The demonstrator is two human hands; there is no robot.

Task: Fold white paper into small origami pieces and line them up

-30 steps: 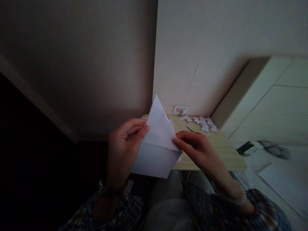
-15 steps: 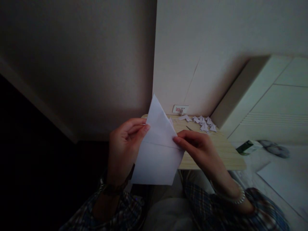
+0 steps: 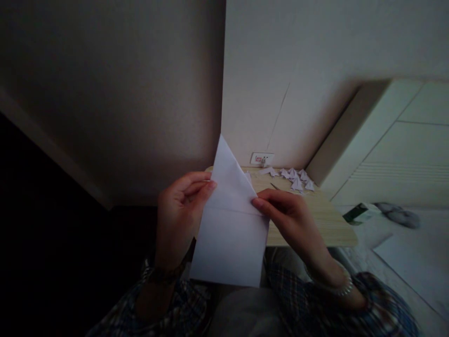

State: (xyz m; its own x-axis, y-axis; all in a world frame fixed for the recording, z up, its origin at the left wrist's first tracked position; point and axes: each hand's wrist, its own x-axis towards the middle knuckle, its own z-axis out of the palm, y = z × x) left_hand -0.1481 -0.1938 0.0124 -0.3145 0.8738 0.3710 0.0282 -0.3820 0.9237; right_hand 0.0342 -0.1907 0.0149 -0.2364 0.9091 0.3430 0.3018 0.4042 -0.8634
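Note:
A sheet of white paper (image 3: 231, 238), its top folded to a point, hangs upright between my two hands above my lap. My left hand (image 3: 184, 206) pinches its left edge between thumb and fingers. On the opposite side, my right hand (image 3: 286, 208) grips the slanted edge near the lower corner of the fold. A crease line runs across the paper between the pointed part and the rectangular lower part. Behind it, several small folded paper pieces (image 3: 296, 180) lie at the back of the wooden table (image 3: 315, 220).
A wall socket (image 3: 262, 158) with a plug is just above the table's back edge. To the right, a green and white box (image 3: 361, 213), a grey item (image 3: 398, 215) and a large white sheet (image 3: 414, 267) lie on a pale surface. Walls rise behind the table.
The lower part of the paper has swung down and toward me, so more of its length shows. Both hands keep their hold in nearly the same places.

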